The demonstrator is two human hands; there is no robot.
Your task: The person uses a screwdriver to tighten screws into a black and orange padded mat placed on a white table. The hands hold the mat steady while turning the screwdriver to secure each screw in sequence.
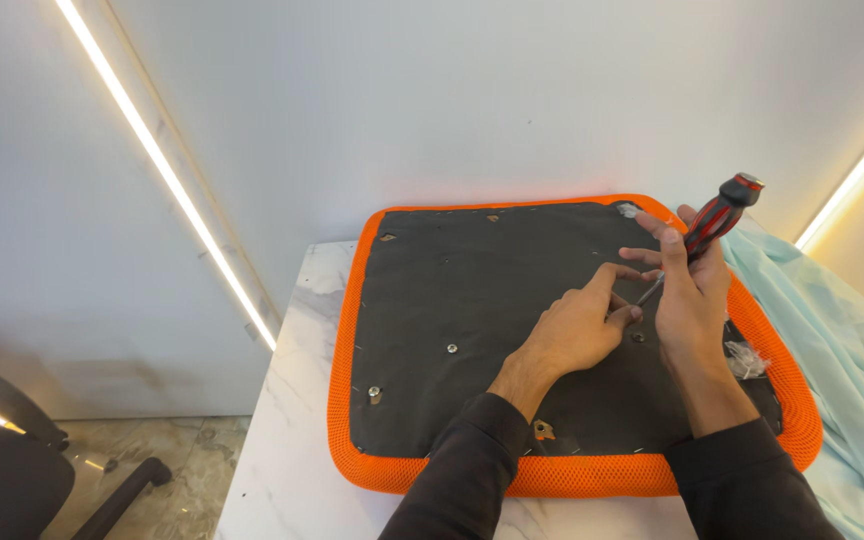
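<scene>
An orange-edged seat cushion [347, 380] lies upside down on a white marble table [287, 450], its black underside facing up. My right hand [692, 295] grips a screwdriver with a red and black handle [720, 215], tilted, its tip down near the fabric. My left hand [577, 325] rests on the black underside, and its fingers pinch at the screwdriver's tip. What sits under the tip is hidden by my fingers. Metal fittings [375, 395] and a screw [451, 348] show on the underside.
A pale blue-green cloth [842, 340] lies at the table's right. A small clear plastic bag [747, 358] rests on the cushion's right side. A black chair base [12, 460] stands on the floor at lower left. White walls with light strips stand close behind.
</scene>
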